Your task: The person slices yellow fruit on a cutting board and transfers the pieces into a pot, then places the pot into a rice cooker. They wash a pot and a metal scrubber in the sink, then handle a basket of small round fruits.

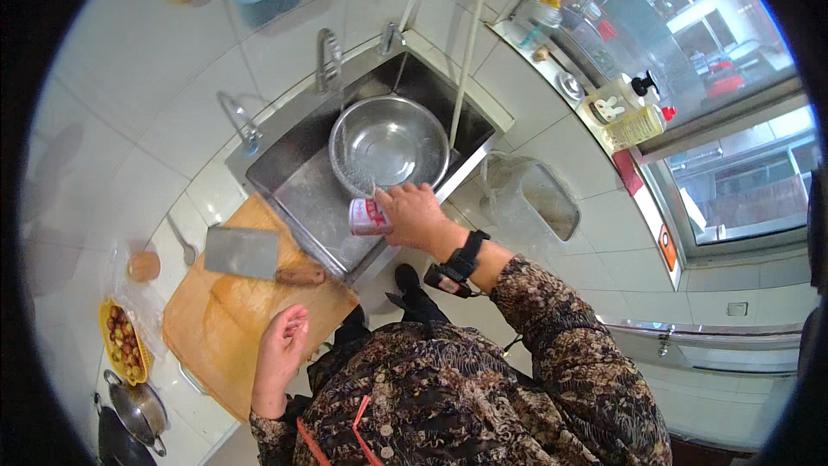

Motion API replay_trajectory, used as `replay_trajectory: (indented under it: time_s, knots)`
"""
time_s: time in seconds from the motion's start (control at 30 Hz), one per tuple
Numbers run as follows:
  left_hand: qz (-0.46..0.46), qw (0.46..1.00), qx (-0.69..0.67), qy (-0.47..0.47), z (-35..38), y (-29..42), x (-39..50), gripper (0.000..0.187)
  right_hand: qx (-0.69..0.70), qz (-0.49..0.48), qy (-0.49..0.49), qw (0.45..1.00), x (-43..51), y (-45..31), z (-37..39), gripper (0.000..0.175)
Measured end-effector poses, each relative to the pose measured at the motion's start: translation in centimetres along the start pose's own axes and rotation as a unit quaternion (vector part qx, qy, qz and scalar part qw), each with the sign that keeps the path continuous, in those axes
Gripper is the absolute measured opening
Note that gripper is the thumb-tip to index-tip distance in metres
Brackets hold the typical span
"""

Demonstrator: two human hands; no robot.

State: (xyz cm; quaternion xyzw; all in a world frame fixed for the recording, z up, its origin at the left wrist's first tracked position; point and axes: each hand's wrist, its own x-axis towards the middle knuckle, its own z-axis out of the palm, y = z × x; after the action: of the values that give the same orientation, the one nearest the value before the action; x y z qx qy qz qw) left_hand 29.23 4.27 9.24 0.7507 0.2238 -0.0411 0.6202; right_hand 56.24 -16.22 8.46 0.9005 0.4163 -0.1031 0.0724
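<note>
My right hand grips a white and red can and holds it tilted over the near part of the steel sink. Just beyond the can, a large round steel basin sits in the sink below the middle faucet. My left hand is raised over the wooden cutting board, fingers loosely curled and holding nothing. A cleaver with a wooden handle lies on the board.
Left of the board are a spoon, a yellow basket of small round fruits and a steel pot. A clear plastic bin stands right of the sink. Pump and squeeze bottles line the windowsill. A pale pole reaches into the sink.
</note>
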Motion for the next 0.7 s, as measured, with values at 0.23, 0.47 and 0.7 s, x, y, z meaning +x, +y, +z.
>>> replay_trajectory:
  time_s: [0.23,0.47,0.7]
  knots:
    - [0.015,0.999,-0.035,-0.029,6.1,4.1,2.4,0.033,0.398,-0.052,0.165,0.901,-2.6,8.3,-2.4,0.078]
    - [0.049,0.997,0.051,-0.019,9.3,7.5,3.8,0.03,0.522,-0.133,0.264,0.8,-6.1,11.1,-4.9,0.097]
    - [0.027,0.998,0.06,-0.003,10.0,7.5,3.4,0.033,0.495,-0.199,0.364,0.764,-6.0,9.9,-5.7,0.098]
